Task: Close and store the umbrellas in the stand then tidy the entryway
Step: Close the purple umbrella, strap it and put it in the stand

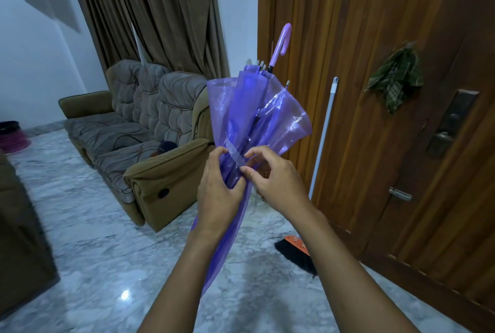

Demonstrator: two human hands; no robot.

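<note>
Umbrella [249, 107], purple and see-through, folded but not yet bound, held in mid-air in front of the person, above the floor [107, 225]. Its long axis runs from the hooked handle [282, 40] at the top, farthest from the person and leaning slightly right, down to the lower end near the body at lower left. The left hand [218, 188] wraps its fingers round the gathered canopy [281, 118] at mid-length. The right hand [276, 180], close beside it on the right, pinches at the strap [235, 154] that crosses the bundle. The upper panels flare out loose. Judged step: the strap must pass round the axis, so the right hand leads while the left steadies. No stand is in view; a broom [322, 137] leans on the door [375, 37] beyond.
</note>
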